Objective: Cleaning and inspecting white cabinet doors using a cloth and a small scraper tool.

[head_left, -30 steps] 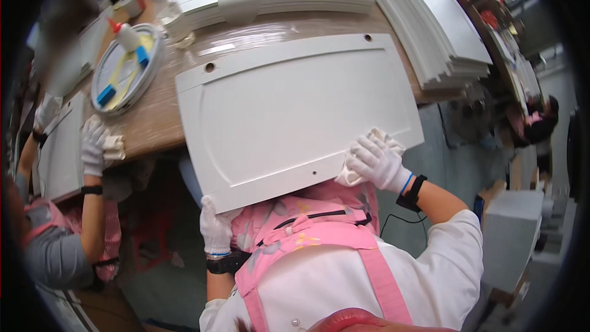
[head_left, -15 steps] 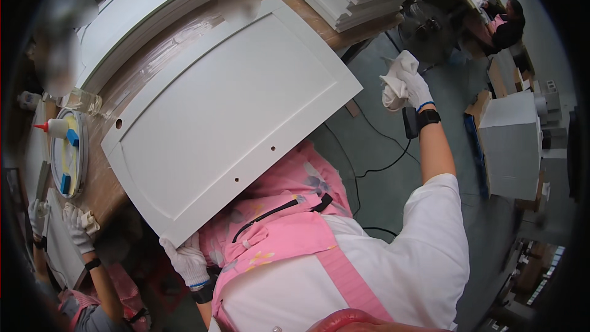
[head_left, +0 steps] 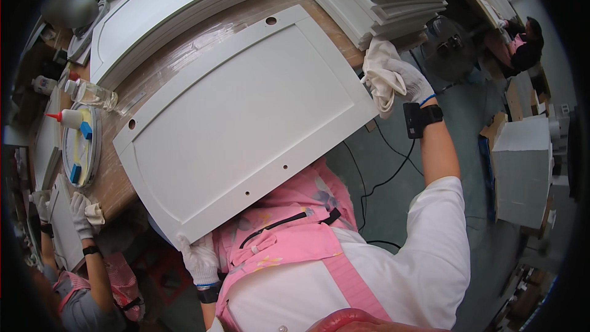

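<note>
White panel (head_left: 246, 117) edge above floor (head_left: 390, 215)

One white rectangular panel (head_left: 246, 117) has two large round holes (head_left: 270, 21) and two small round holes (head_left: 285, 166). There are two stacks of white panels (head_left: 172, 9), their layers too blurred to count surely; two blue rectangular blocks (head_left: 86, 130); one red-tipped white bottle (head_left: 71, 118); two crumpled off-white cloths (head_left: 382, 77).

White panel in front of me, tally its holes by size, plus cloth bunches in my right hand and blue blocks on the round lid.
Larger holes: 2
Smaller holes: 2
Cloth bunch: 1
Blue blocks: 2
Total: 7
</note>
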